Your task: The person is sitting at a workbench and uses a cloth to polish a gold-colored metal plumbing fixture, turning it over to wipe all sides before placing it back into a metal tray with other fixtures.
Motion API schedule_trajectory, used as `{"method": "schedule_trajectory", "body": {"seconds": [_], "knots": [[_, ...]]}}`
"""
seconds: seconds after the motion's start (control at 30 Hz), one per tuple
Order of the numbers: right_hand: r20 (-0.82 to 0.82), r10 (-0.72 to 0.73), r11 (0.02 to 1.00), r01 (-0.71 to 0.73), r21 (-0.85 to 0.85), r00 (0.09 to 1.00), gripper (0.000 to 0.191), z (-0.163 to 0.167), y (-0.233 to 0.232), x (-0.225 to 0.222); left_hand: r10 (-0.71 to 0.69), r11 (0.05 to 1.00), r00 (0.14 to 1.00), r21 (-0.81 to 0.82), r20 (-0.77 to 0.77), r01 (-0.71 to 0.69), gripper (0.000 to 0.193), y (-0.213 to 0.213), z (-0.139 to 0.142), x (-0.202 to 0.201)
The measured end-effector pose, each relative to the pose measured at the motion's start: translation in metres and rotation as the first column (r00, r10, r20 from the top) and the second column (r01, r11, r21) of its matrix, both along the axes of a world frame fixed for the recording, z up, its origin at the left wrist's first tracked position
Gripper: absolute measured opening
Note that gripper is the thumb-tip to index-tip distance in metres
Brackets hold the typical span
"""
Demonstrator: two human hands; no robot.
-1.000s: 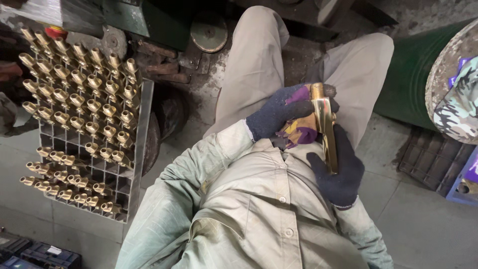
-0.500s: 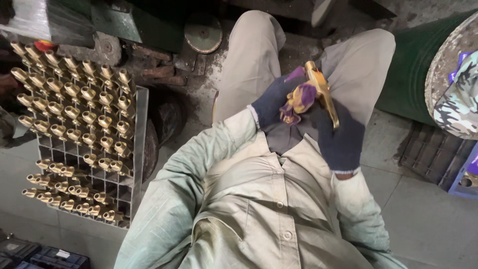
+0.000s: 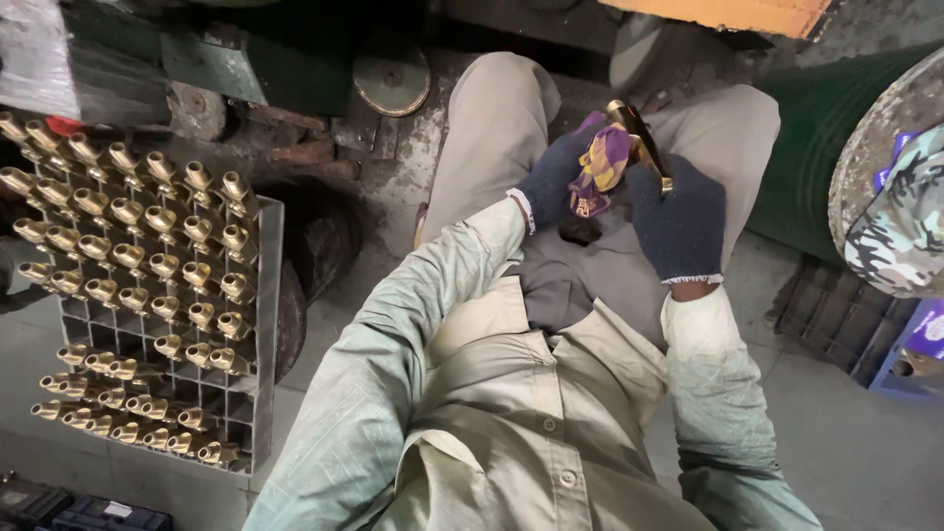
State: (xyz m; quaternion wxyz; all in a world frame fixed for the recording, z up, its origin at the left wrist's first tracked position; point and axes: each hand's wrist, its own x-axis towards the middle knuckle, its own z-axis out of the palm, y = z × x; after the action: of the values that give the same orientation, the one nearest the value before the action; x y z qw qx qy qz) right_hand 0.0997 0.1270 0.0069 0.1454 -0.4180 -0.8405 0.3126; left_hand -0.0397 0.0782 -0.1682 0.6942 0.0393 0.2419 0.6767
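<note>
Turning in the gloved grip, the long brass fitting (image 3: 644, 147) now points away from the person, its far end tipped up over the knees, where a second ago it stood more upright and closer to the chest. The purple and yellow patterned cloth (image 3: 600, 167) has slid from the lower part of the piece to its left flank, bunched between the two hands. That shift suggests a fresh face of the brass is being brought under the cloth, so the rubbing looks to be partway round the piece rather than finished.

Both hands wear dark blue knitted gloves. The right hand (image 3: 678, 221) is closed around the near end of the fitting and carries its weight. The left hand (image 3: 556, 182) is closed on the cloth and presses it against the metal, so the two hands sit close together with the fitting between them, above the lap.

Well to the left, on the floor, a grey gridded metal tray (image 3: 264, 324) holds rows of small brass fittings (image 3: 147, 265) standing in its cells, out of reach of either hand.
</note>
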Motion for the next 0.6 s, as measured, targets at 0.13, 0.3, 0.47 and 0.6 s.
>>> {"method": "schedule_trajectory", "body": {"seconds": [0.13,0.3,0.47,0.6], "knots": [[0.034,-0.025,0.998,0.027,-0.060,0.999,0.027,-0.005,0.012,-0.009,-0.068,0.987,0.936,-0.113,0.346,0.114,0.041,0.010,-0.003,-0.005],[0.084,-0.040,0.998,0.043,-0.043,0.996,0.029,-0.014,0.023,-0.020,0.006,0.991,0.925,-0.126,0.380,0.045,0.037,0.019,-0.012,-0.010],[0.103,-0.013,1.000,0.015,-0.020,0.995,0.027,-0.022,0.029,-0.026,-0.056,0.998,0.906,0.015,0.419,0.055,0.033,0.026,-0.021,-0.013],[0.105,-0.026,0.998,0.031,-0.046,0.994,0.026,-0.023,0.032,-0.030,-0.010,0.999,0.964,0.035,0.266,0.001,0.030,0.020,-0.025,-0.015]]}}
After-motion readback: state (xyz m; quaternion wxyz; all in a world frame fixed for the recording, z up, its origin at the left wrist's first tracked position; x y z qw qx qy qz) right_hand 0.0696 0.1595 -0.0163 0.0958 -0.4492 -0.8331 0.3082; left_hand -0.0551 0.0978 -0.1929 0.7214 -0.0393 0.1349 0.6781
